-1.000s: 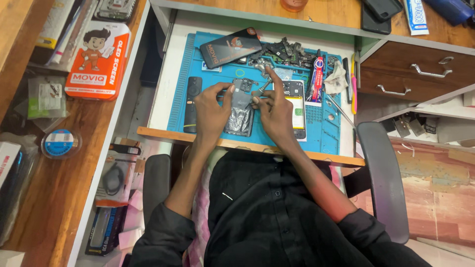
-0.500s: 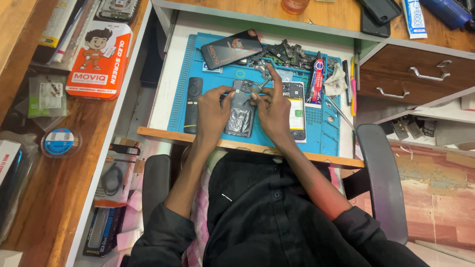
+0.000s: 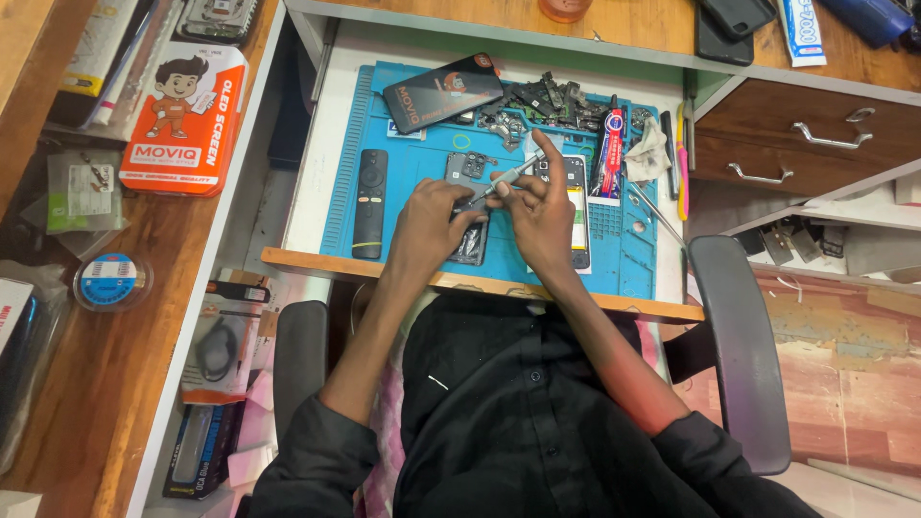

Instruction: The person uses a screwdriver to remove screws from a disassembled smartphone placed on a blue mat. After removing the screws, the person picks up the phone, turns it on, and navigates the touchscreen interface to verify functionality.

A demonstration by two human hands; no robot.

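A white pull-out worktop (image 3: 317,153) is lying under a wooden desk (image 3: 633,24), with brown drawers (image 3: 796,134) sitting at its right edge. A black chair armrest (image 3: 739,355) is hanging over reddish floor (image 3: 854,384). A wooden shelf (image 3: 86,384) is running along the left.

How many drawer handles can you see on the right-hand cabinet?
2: the upper handle and the lower handle, both on the brown drawers. More below may be hidden.
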